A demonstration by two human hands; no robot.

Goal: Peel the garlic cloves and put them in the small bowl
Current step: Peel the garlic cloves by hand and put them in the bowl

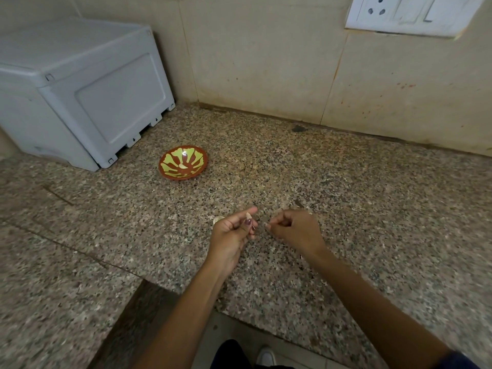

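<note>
Small bowl [183, 163]: reddish-brown with yellow-green leaf-like streaks fanning from the centre. Surface [346, 198]: speckled granite, pinkish-grey with black flecks. Plastic box [80, 86]: pale grey-blue. Wall tiles [266, 54]: beige, spotted with reddish stains. Socket plate [410, 14]: white.

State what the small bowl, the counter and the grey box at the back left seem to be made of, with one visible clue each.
Small bowl: likely glazed ceramic; a bright highlight on painted red and green.
Counter: speckled polished stone, probably granite.
Grey box: moulded plastic; matte, with rounded panels and clips.
</note>
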